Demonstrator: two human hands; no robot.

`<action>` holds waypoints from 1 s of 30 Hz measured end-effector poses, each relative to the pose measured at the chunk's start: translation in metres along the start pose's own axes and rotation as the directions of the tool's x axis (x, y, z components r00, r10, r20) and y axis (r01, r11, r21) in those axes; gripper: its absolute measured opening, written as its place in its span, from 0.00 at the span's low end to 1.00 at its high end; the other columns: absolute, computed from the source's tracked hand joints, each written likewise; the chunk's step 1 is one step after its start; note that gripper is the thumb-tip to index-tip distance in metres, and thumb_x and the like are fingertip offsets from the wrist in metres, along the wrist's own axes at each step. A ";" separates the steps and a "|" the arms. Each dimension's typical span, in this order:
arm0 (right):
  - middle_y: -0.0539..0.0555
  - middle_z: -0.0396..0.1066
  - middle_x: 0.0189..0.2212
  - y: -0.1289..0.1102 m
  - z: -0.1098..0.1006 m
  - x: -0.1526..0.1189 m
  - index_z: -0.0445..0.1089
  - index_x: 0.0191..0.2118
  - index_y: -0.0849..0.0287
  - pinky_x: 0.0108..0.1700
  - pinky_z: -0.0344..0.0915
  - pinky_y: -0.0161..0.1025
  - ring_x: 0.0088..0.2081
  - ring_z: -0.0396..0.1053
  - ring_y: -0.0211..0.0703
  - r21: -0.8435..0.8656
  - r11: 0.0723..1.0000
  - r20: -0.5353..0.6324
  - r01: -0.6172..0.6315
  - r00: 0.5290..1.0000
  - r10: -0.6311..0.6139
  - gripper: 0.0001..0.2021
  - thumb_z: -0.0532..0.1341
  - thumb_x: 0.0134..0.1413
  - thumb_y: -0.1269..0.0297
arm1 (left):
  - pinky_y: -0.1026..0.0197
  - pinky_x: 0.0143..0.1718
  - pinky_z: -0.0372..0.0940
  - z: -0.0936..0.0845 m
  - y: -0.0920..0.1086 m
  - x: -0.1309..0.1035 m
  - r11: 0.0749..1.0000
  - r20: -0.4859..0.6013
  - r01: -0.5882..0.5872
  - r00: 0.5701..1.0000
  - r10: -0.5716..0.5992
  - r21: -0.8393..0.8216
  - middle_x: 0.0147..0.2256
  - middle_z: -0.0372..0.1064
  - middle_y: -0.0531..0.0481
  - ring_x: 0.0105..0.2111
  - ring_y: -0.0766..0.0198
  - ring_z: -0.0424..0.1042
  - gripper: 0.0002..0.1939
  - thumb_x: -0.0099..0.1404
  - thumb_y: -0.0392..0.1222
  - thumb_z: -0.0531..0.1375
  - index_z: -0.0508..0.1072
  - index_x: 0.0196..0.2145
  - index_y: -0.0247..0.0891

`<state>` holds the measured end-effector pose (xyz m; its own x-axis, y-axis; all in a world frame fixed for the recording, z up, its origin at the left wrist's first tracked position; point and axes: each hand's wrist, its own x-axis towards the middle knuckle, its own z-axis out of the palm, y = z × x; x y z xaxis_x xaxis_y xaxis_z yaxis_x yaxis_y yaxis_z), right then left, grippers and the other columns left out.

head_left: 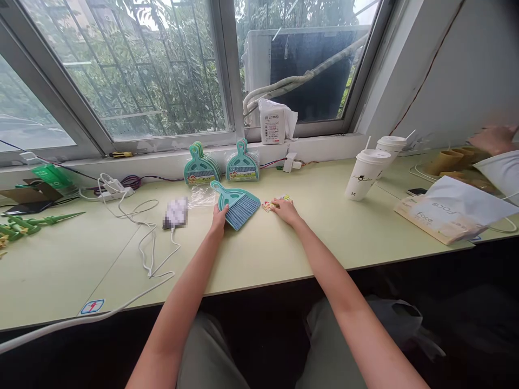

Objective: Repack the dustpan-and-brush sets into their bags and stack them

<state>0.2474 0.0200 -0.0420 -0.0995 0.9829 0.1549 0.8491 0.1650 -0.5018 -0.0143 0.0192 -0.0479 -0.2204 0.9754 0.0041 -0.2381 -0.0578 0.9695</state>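
My left hand (219, 217) is closed on the near left side of a teal mini dustpan and brush set (239, 205), with its blue-grey bristles facing up. The set is tilted over the table, its handle pointing to the far left. To the right of it, my right hand (287, 210) has its fingers closed on a small colourful printed card (267, 206), low at the tabletop. More of the print shows behind the fingers, and I cannot tell how many cards there are. Clear plastic wrap (203, 195) lies just left of the set.
Stacked dustpan sets (201, 168) and another stack (242, 165) lean by the window ledge. A phone (175, 212) with a white cable lies left. Two white cups (365, 175) and a paper bag (441, 210) stand right. At far right is another person's hand (495, 139).
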 end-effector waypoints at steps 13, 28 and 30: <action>0.54 0.68 0.55 -0.058 -0.003 -0.019 0.65 0.57 0.53 0.64 0.47 0.53 0.60 0.61 0.48 0.328 0.882 -0.411 0.340 0.891 -0.191 0.20 0.52 0.62 0.56 | 0.58 0.35 0.70 0.017 0.008 -0.024 0.995 0.195 0.093 0.977 -0.085 -0.036 0.40 0.70 0.46 0.38 0.57 0.72 0.30 0.53 0.62 0.63 0.66 0.48 0.42; 0.47 0.37 0.68 -0.075 0.014 -0.032 0.50 0.64 0.41 0.57 0.19 0.75 0.69 0.30 0.54 0.123 0.914 0.108 0.387 0.910 -0.400 0.26 0.39 0.64 0.45 | 0.57 0.41 0.70 0.016 0.012 -0.028 0.993 0.194 0.020 0.981 0.002 -0.115 0.39 0.70 0.50 0.39 0.59 0.72 0.30 0.46 0.32 0.66 0.65 0.47 0.41; 0.47 0.39 0.68 -0.073 0.014 -0.030 0.54 0.63 0.41 0.57 0.19 0.76 0.69 0.31 0.54 0.157 0.913 0.090 0.376 0.915 -0.392 0.25 0.40 0.64 0.46 | 0.55 0.43 0.70 0.017 0.011 -0.028 0.994 0.202 0.026 0.979 -0.004 -0.106 0.40 0.69 0.49 0.40 0.58 0.72 0.30 0.46 0.32 0.66 0.64 0.47 0.40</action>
<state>0.1808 -0.0200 -0.0222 -0.4709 0.8425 0.2617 0.6567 0.5329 -0.5336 0.0048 -0.0050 -0.0330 -0.0234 0.9985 0.0499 -0.3423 -0.0549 0.9380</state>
